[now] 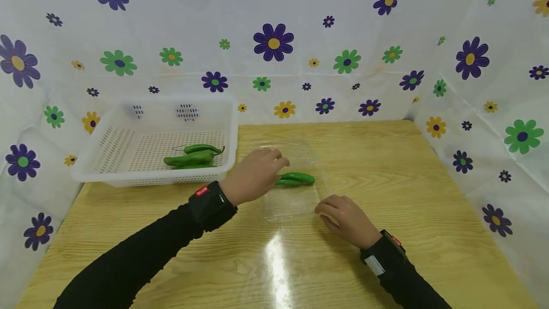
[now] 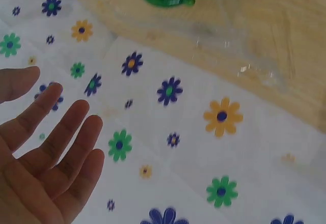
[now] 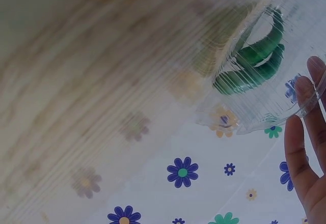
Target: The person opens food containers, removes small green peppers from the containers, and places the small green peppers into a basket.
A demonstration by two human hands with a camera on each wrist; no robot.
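Two green chili peppers (image 1: 300, 178) lie together in a clear plastic container (image 1: 289, 209) on the table. My left hand (image 1: 256, 173) hovers over the container's left side, partly covering the peppers' left ends. Its fingers are spread and loosely bent in the left wrist view, with nothing held. Against the container's near right edge rests my right hand (image 1: 346, 218). In the right wrist view its fairly straight fingers (image 3: 300, 152) touch the clear rim, and the green peppers (image 3: 249, 63) show through the ribbed plastic wall. That view leaves the right thumb out of sight.
A white perforated basket (image 1: 107, 175) stands at the back left, with several green peppers (image 1: 190, 158) near its right wall. White cloth (image 1: 240, 18) with printed flowers hangs behind and along the sides of the wooden table (image 1: 386, 166).
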